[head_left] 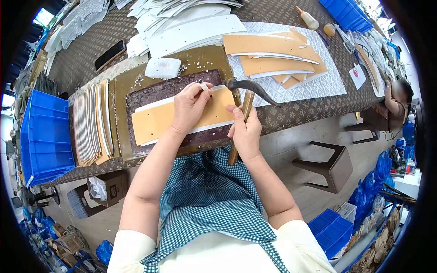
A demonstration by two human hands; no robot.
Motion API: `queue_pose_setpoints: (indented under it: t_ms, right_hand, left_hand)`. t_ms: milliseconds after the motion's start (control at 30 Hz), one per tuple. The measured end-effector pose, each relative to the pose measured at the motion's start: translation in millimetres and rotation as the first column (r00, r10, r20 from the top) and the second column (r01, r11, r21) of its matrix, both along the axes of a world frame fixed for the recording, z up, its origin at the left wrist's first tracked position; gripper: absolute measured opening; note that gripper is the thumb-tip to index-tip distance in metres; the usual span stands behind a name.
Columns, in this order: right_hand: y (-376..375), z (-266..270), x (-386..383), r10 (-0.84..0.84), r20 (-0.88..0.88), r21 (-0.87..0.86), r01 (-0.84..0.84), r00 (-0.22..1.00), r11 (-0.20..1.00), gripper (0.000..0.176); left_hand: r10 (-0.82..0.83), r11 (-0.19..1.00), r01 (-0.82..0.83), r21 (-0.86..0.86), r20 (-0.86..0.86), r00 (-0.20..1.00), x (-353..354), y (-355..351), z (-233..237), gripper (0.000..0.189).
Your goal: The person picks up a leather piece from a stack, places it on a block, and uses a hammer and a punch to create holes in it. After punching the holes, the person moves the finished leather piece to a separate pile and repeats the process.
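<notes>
Tan strip (154,122) flat on dark slab (150,93), long axis left to right, right end tilted slightly away. Left hand (189,109) pressing its middle, fingertips pinched shut at the far edge. Just beside, right hand (246,133) fisted around upright hammer (249,85), head pointing right.

a small manufacturing workshop: a long cloth-covered workbench (309,107) piled with cut tan panels (268,45) at 1 o'clock and white panels (191,32) at 12, a hammer (248,86) at centre, blue crates (45,132) at 9 o'clock, a second worker (396,102) seated at 3.
</notes>
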State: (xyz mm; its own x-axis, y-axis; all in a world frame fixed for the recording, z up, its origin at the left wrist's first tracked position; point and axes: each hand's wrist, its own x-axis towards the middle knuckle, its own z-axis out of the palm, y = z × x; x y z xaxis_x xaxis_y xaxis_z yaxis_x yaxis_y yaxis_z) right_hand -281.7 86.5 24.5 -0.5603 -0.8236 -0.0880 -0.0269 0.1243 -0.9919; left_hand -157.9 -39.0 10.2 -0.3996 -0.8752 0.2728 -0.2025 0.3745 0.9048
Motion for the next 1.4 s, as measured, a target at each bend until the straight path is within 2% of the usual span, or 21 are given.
queue_pose_setpoints:
  t_ms: [167,267,300,367,400,467,533,633,667,700,733,833,867,933,967,1067,1133,1200,1233,1333,1400]
  right_hand:
    - [1,3,1,-0.003,-0.007,-0.009,0.003,1.0,1.0,0.02]
    - [0,14,-18,0.165,-0.094,0.056,-0.16,0.982,0.986,0.019]
    - [-3,26,-28,0.222,-0.226,0.038,-0.219,0.948,0.975,0.016]
    - [-11,86,-44,0.28,-0.359,-0.042,-0.315,0.891,0.948,0.015]
    - [-10,129,-44,0.296,-0.313,-0.081,-0.336,0.902,0.939,0.017]
    - [-16,169,-48,0.226,-0.373,-0.44,-0.386,0.9,0.811,0.023]
    - [-18,194,-39,0.133,-0.316,-0.579,-0.302,0.939,0.758,0.024]
    - [-27,165,-31,0.152,-0.373,-0.541,-0.347,0.915,0.766,0.022]
    - [-26,155,-35,0.249,-0.551,-0.158,-0.393,0.796,0.906,0.022]
    - [-25,144,-38,0.444,-0.693,0.256,-0.381,0.568,0.888,0.024]
    - [-29,121,-40,0.495,-0.745,0.311,-0.424,0.446,0.851,0.025]
    - [-21,149,-48,0.579,-0.609,0.344,-0.477,0.543,0.809,0.027]
    - [-21,165,-45,0.574,-0.522,0.356,-0.45,0.631,0.819,0.027]
    - [-23,191,-44,0.348,-0.658,-0.018,-0.477,0.667,0.879,0.021]
    - [-20,209,-31,0.197,-0.553,-0.203,-0.36,0.81,0.911,0.025]
    - [-26,230,-18,0.141,-0.338,-0.591,-0.326,0.93,0.738,0.027]
    - [-28,179,-23,0.119,-0.494,-0.428,-0.36,0.861,0.829,0.027]
    - [-30,117,-38,0.349,-0.744,0.13,-0.389,0.569,0.912,0.026]
    - [-29,91,-50,0.441,-0.741,0.26,-0.388,0.507,0.884,0.026]
    - [-15,92,-49,0.466,-0.544,0.263,-0.386,0.698,0.884,0.025]
    - [-2,96,-36,0.377,-0.114,0.234,-0.344,0.919,0.909,0.022]
  left_hand:
    - [-0.014,0.974,0.04,-0.221,0.118,0.993,1,-2,-3,0.01]
    - [-0.015,0.951,0.053,-0.304,0.128,0.992,-1,-6,-3,0.007]
    - [-0.01,0.951,0.048,-0.306,0.124,0.992,-2,-5,-4,0.006]
    - [0.007,0.948,0.035,-0.315,0.131,0.991,-3,-4,-4,0.006]
    - [0.005,0.947,0.035,-0.321,0.124,0.992,-4,-4,-4,0.006]
    - [0.008,0.946,0.029,-0.322,0.113,0.994,-4,-3,-2,0.008]
    - [0.009,0.94,0.033,-0.339,0.121,0.993,-4,-4,-4,0.008]
    - [0.016,0.924,0.026,-0.38,0.108,0.994,-3,-7,-8,0.009]
    - [0.014,0.918,0.026,-0.396,0.099,0.995,-4,-7,-10,0.01]
    - [0.022,0.903,0.016,-0.43,0.082,0.996,-6,-8,-12,0.01]
    - [0.023,0.914,0.019,-0.404,0.097,0.995,-5,-6,-12,0.01]
    - [0.023,0.923,0.044,-0.383,0.167,0.986,-4,-7,-8,0.01]
    - [0.015,0.926,0.043,-0.376,0.152,0.988,-3,-5,-9,0.01]
    - [0.013,0.93,0.032,-0.367,0.12,0.993,-5,-7,-10,0.01]
    - [0.009,0.935,0.037,-0.353,0.127,0.992,-4,-4,-11,0.01]
    - [0.014,0.941,0.036,-0.336,0.145,0.989,-4,-6,-9,0.011]
    - [0.01,0.937,0.036,-0.349,0.128,0.992,-3,-7,-9,0.011]
    - [0.006,0.934,0.035,-0.356,0.113,0.994,-3,-6,-8,0.011]
    - [0.013,0.938,0.025,-0.345,0.106,0.994,-4,-4,-8,0.01]
    - [0.023,0.945,0.015,-0.326,0.112,0.993,-4,-4,-6,0.011]
    - [0.004,0.969,0.027,-0.245,0.125,0.992,-4,0,-3,0.012]
